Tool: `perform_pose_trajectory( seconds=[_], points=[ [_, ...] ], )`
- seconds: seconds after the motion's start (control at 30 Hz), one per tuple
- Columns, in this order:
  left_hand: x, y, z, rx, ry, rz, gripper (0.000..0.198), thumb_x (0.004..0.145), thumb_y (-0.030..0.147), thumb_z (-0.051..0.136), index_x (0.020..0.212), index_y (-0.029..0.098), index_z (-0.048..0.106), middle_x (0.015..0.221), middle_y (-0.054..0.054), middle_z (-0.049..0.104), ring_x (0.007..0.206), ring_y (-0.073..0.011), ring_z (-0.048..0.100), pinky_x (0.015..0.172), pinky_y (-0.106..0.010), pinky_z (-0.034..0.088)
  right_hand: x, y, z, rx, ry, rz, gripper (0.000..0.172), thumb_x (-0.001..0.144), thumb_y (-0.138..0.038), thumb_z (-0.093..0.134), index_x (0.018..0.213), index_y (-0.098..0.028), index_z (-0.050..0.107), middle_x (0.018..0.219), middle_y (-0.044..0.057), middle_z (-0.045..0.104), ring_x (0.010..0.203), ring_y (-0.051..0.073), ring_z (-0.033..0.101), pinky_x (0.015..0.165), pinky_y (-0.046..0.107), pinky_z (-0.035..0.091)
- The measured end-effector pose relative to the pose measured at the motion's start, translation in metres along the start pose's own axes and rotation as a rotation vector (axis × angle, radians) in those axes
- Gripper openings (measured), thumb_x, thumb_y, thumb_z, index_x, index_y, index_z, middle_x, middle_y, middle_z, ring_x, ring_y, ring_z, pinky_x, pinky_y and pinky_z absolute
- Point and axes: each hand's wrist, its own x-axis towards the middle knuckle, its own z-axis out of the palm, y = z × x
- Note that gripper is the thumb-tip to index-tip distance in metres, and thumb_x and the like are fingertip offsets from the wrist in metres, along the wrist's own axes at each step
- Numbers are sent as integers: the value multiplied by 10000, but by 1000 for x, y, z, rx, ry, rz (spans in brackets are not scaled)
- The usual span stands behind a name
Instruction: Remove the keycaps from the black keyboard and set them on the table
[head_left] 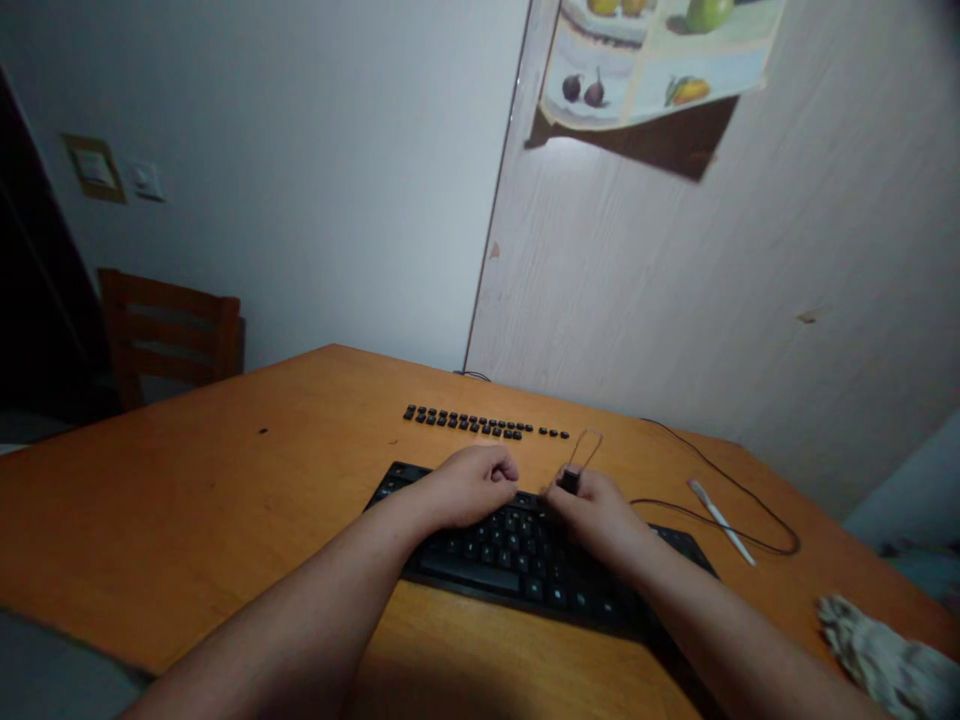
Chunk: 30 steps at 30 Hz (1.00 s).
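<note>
A black keyboard [480, 575] lies on the table under both my hands. My left hand [476, 485] rests over its upper middle, fingers curled in; whatever is inside them, if anything, is hidden. To its right, my right hand [592, 505] is closed around a wire keycap puller [571, 481] by its black handle, with the wire loop pointing up and away from me. Beyond the keyboard, several loose black keycaps [463, 421] are lined up in two rows. Part of the keyboard's key field is covered by my hands and forearms.
On the right lie a white-handled brush [724, 522], a looping black cable [780, 548] and a crumpled cloth [885, 650]. A small dark piece [263, 431] is on the table's left. A wooden chair [169, 330] stands beyond the left edge; the wall [375, 200] borders the back.
</note>
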Motion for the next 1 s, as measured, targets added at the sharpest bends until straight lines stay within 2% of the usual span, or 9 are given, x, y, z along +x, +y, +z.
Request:
perform_pose_trajectory(
  seconds=[0.2, 0.3, 0.47, 0.63, 0.77, 0.9, 1.0],
  points=[
    [-2, 2, -3, -16, -62, -42, 150, 748, 254, 561, 847, 171, 636, 784, -18, 628, 717, -152, 560, 616, -243, 403, -3, -6, -5, 196, 36, 160, 149, 718, -260, 529, 615, -206, 436, 469, -73, 409, 372, 65, 325, 367, 206, 215],
    [-2, 3, -3, -43, -67, -60, 153, 746, 258, 569, 846, 169, 642, 785, -23, 627, 723, -155, 558, 612, -243, 401, -4, -11, -10, 261, 83, 173, 178, 724, -271, 537, 608, -207, 416, 463, -74, 408, 359, 59, 313, 355, 200, 193],
    [-1, 11, 0, -188, -5, -44, 180, 750, 270, 584, 877, 154, 637, 771, -21, 605, 728, -145, 545, 635, -238, 405, -8, -18, -6, 304, 120, 78, 178, 754, -335, 586, 726, -207, 466, 543, -54, 515, 403, 91, 445, 378, 202, 293],
    [-4, 19, 3, -413, -83, -80, 274, 740, 315, 627, 959, 151, 614, 718, 12, 558, 642, -108, 488, 598, -221, 375, -14, -25, 5, 338, 123, -25, 227, 781, -381, 619, 760, -215, 467, 565, -60, 519, 430, 94, 442, 405, 203, 322],
    [-4, 17, 6, -463, -86, -75, 192, 734, 251, 606, 892, 143, 601, 675, 30, 520, 593, -83, 438, 558, -207, 328, -18, -26, 8, 246, 115, -156, 242, 824, -424, 608, 760, -205, 527, 582, -41, 526, 481, 108, 469, 442, 214, 356],
    [-1, 10, 9, -512, -69, -58, 201, 710, 183, 592, 905, 144, 560, 664, 46, 494, 563, -68, 414, 540, -203, 309, -20, -25, 8, 113, 137, -360, 222, 896, -390, 540, 941, -203, 652, 778, 23, 640, 665, 147, 588, 578, 245, 463],
    [1, 8, 9, -535, -54, -64, 314, 695, 173, 617, 996, 150, 533, 682, 48, 511, 567, -71, 445, 547, -205, 324, -18, -20, 8, 83, 183, -440, 258, 929, -358, 493, 1092, -220, 639, 906, 52, 663, 761, 164, 634, 641, 270, 507]
  ],
)
